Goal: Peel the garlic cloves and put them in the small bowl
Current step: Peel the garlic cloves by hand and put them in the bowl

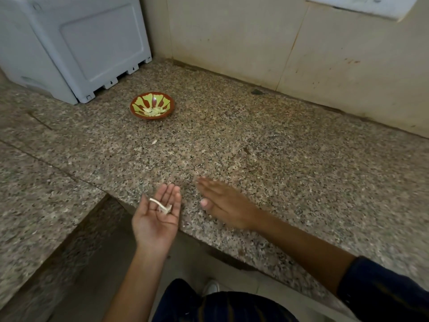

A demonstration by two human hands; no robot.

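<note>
No writing can be read anywhere. The left hand [157, 217] lies palm up with fingers straight at the edge of the speckled granite counter [290, 159], thin pale garlic skins [162, 206] resting loose on its fingers, while the right hand [225, 203], blurred, lies flat and relaxed on the stone. Peeled cloves [153, 111] sit in the round red-and-green glazed bowl [152, 105], well beyond both hands, near a grey plastic box [76, 43].

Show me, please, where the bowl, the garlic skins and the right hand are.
bowl [170, 105]: head view, on its right rim.
garlic skins [162, 207]: head view, on the pale scraps lying in the left palm.
right hand [226, 204]: head view, on its back.
</note>
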